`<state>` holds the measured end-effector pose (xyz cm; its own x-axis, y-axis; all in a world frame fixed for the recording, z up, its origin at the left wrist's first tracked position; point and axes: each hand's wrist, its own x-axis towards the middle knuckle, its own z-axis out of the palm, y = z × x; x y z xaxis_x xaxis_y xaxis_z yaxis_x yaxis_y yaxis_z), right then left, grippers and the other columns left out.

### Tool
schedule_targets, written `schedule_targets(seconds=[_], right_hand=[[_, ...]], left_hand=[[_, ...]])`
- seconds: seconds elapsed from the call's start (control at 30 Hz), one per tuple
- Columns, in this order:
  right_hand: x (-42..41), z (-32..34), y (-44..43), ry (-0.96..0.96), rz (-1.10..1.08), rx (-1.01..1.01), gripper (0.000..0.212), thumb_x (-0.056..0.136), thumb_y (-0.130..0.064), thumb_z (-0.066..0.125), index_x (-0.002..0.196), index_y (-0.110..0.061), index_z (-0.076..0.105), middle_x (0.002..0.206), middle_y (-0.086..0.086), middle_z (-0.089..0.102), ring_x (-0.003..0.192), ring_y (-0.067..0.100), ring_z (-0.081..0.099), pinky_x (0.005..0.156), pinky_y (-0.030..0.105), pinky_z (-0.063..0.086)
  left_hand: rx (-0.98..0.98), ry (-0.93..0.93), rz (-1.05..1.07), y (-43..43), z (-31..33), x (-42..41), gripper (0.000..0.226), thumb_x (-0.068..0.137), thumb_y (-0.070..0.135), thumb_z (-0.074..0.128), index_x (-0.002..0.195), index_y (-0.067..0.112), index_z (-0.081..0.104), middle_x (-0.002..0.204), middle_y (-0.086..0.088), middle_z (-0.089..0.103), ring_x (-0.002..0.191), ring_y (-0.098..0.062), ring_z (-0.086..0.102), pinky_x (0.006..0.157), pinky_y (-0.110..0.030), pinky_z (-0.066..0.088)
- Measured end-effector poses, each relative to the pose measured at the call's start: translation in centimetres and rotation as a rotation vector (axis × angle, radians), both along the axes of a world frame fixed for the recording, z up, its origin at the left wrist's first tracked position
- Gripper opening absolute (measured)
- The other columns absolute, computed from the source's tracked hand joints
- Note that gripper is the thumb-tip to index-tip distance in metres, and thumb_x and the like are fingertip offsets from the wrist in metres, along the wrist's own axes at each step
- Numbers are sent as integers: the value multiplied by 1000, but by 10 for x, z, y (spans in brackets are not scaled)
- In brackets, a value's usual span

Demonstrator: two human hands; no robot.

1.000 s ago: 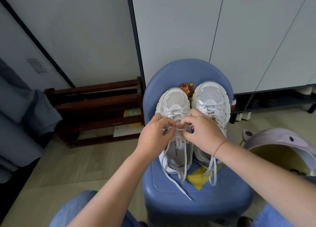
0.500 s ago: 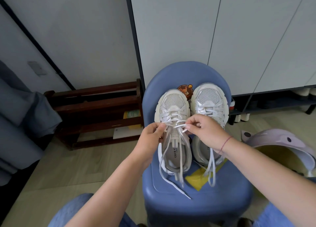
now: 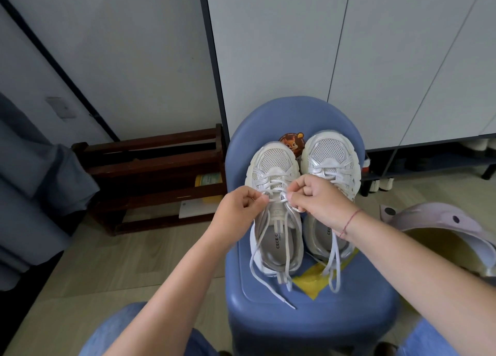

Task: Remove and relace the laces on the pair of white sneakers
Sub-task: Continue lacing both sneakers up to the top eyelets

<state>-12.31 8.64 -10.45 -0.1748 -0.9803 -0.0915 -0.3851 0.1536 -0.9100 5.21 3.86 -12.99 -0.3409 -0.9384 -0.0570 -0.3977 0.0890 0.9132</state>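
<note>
Two white sneakers stand side by side, toes away from me, on a blue chair (image 3: 308, 318). Both hands work over the left sneaker (image 3: 273, 167). My left hand (image 3: 239, 208) pinches the lace (image 3: 271, 288) at the shoe's left side, at its upper eyelets. My right hand (image 3: 319, 200) pinches the same lace just right of the tongue. Loose lace ends trail down over the heel onto the seat. The right sneaker (image 3: 330, 154) lies partly under my right wrist, and its lace ends hang loose toward the seat's front.
A yellow patch (image 3: 311, 283) lies on the seat under the heels. A dark wooden rack (image 3: 150, 173) stands on the floor to the left, white cabinet doors (image 3: 295, 47) behind the chair, a pale purple tub (image 3: 442, 226) to the right. My knees in blue jeans frame the bottom.
My hands have drawn apart sideways over the left sneaker, each pulling a strand of lace outward at the upper eyelets. The shoes have stayed in place.
</note>
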Motion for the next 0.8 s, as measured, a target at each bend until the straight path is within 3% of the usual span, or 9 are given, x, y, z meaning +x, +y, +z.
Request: schedule_targets(seconds=[0.13, 0.23, 0.3, 0.43, 0.57, 0.7, 0.8], right_hand=[[0, 1, 1, 286, -19, -51, 14, 80, -22, 74, 74, -20, 62, 71, -5, 61, 65, 8, 54, 62, 20, 43], [1, 1, 2, 384, -34, -55, 13, 85, -25, 68, 78, -15, 62, 75, -8, 61, 69, 5, 53, 61, 17, 40], [0, 2, 4, 403, -34, -22, 16, 91, -26, 61, 82, -13, 61, 73, -7, 62, 70, 6, 54, 60, 20, 39], [-2, 4, 9, 247, -68, 61, 17, 98, -20, 47, 86, -10, 52, 74, -4, 69, 66, 7, 60, 60, 22, 40], [-2, 1, 12, 28, -167, 66, 18, 100, -14, 40, 97, 0, 51, 78, 2, 69, 75, 21, 69, 81, 35, 51], [1, -1, 16, -113, -255, 42, 14, 100, -11, 40, 92, -3, 49, 77, 5, 67, 80, 29, 71, 81, 35, 53], [0, -7, 18, -109, -278, -27, 12, 97, -11, 49, 91, -2, 52, 77, 7, 65, 78, 24, 70, 78, 36, 57]], left_hand=[[-155, -103, -42, 1, 3, -3, 19, 96, 27, 62, 79, 19, 59, 57, 4, 49, 46, -2, 37, 48, -13, 30], [-102, -57, -13, 2, 1, -4, 26, 101, 26, 54, 77, 17, 53, 58, 8, 44, 46, -2, 36, 48, -13, 30], [34, 74, 82, 4, -2, -4, 31, 104, 28, 46, 76, 14, 49, 63, 6, 44, 54, -6, 37, 54, -17, 34], [381, 455, 304, 3, -5, -4, 35, 106, 23, 42, 73, 12, 50, 59, 3, 50, 55, -12, 37, 57, -24, 35], [632, 713, 424, 4, -5, -8, 31, 106, 20, 42, 77, 13, 51, 55, 3, 51, 53, -11, 38, 53, -20, 35], [710, 756, 375, 6, -7, -7, 32, 106, 25, 41, 79, 11, 52, 58, 3, 55, 55, -10, 45, 55, -20, 40], [596, 618, 263, 8, -8, -4, 35, 105, 29, 42, 85, 9, 62, 66, 2, 64, 58, -9, 54, 60, -21, 45]])
